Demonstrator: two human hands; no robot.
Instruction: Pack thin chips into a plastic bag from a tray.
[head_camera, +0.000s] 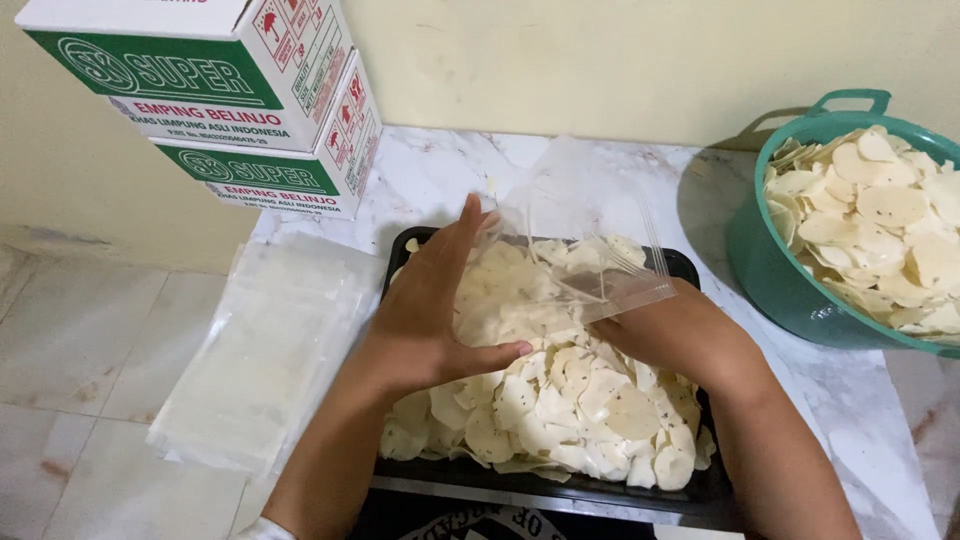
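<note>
A person's left hand (432, 315), fingers straight and held together with the thumb spread to the side, presses against the mouth of a clear plastic bag (570, 240) held open above a black tray (690, 490) heaped with pale, round raw crackers (560, 390). The right hand (668, 330) reaches in from the other side beneath the bag's lower edge; its fingers are hidden behind the plastic, so whether they are closed on the bag cannot be told. The tray sits on a white marble floor (440, 170). Just left of it lies a flat stack of empty clear bags (265, 350). Two green-and-white cardboard boxes (230, 100) stand stacked against the cream wall, and a green plastic basin (800, 270) full of more crackers sits to the right.
</note>
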